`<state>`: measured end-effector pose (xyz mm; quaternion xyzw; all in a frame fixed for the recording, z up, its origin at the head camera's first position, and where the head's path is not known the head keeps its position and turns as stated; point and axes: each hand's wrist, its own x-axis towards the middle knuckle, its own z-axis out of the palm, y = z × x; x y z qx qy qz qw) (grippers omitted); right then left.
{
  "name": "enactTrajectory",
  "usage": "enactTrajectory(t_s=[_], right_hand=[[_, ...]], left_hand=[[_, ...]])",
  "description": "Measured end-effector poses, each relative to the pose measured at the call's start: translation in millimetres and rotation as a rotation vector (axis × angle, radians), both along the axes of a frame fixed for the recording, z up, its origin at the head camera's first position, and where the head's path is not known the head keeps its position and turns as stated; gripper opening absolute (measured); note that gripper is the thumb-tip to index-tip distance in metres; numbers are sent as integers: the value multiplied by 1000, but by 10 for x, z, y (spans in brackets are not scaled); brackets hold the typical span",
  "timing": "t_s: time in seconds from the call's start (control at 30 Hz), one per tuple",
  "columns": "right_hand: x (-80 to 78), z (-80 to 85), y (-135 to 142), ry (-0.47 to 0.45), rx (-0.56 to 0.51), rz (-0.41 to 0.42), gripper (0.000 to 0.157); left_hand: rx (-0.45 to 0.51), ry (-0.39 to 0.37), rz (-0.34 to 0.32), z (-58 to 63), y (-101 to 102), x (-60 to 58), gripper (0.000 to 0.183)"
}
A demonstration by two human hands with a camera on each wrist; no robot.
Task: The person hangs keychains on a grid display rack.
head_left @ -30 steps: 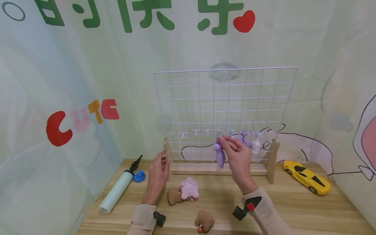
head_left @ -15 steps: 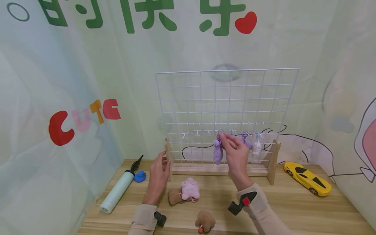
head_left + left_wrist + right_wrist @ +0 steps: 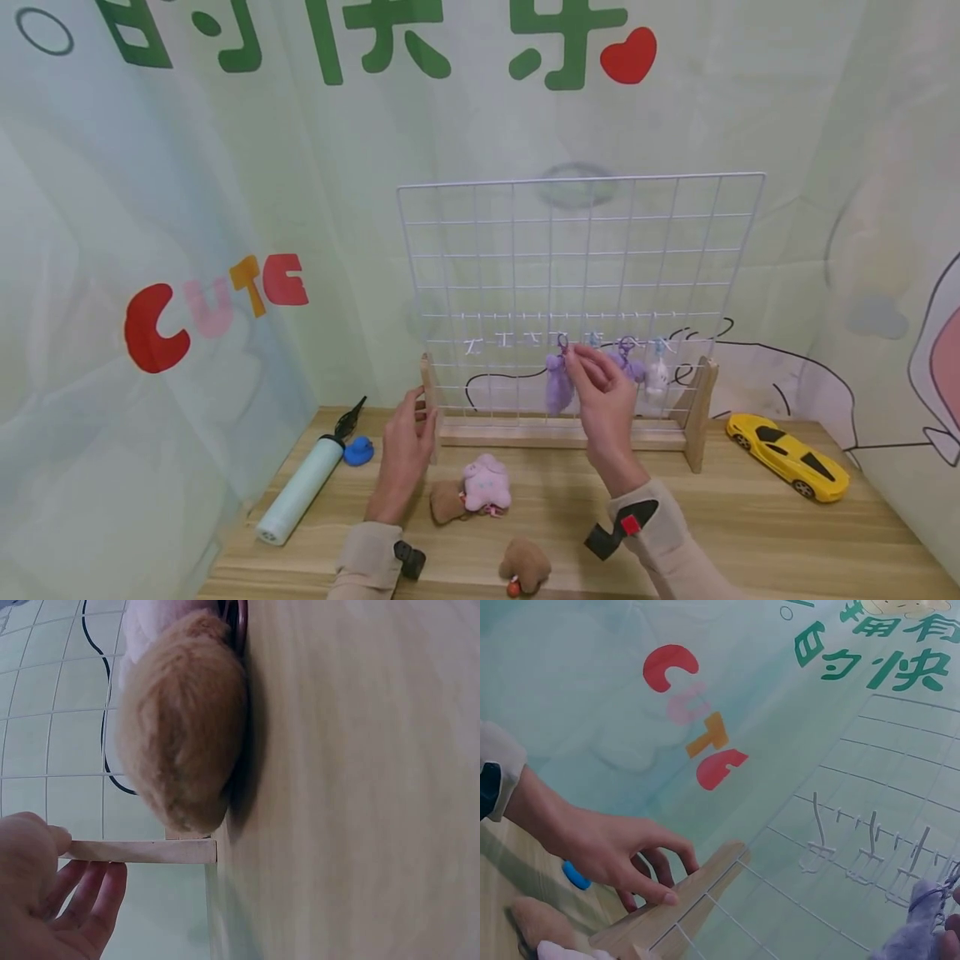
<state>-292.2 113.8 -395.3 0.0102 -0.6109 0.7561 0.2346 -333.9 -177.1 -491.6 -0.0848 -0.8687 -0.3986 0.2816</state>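
My right hand (image 3: 606, 410) pinches a purple plush keychain (image 3: 557, 387) just below its metal ring, in front of the white wire grid rack (image 3: 510, 250). The ring overlaps a hook on the grid, and the plush hangs down beside my fingertips. In the right wrist view the purple plush (image 3: 919, 930) shows at the lower right edge, with only part of my fingers. My left hand (image 3: 403, 437) holds the rack's left wooden post (image 3: 142, 851), thumb on one side and fingers on the other. More keychains, a purple one (image 3: 633, 367) and a white one (image 3: 657, 377), hang to the right.
White hooks (image 3: 502, 339) line the grid to the left. On the table (image 3: 435, 558) lie a pink plush (image 3: 486, 483), a brown plush (image 3: 447, 502) and another brown plush (image 3: 525, 565). A pale pump (image 3: 300, 487), blue duck (image 3: 358, 451) and yellow toy car (image 3: 787, 457) stand at the sides.
The purple plush keychain has come up against the row of hooks, its ring now over a hook. My right fingers have slipped slightly below the ring. The left hand stays on the post.
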Motion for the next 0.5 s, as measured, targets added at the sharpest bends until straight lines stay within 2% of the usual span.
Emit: enactTrajectory(t_s=[0.27, 0.4, 0.5], right_hand=[[167, -139, 63, 70, 37, 1, 31], [285, -245, 93, 96, 121, 35, 30], [381, -343, 112, 88, 209, 93, 28]], left_hand=[[8, 4, -2, -5, 8, -5, 40], [6, -3, -2, 4, 10, -1, 40], [6, -7, -3, 9, 10, 2, 40]])
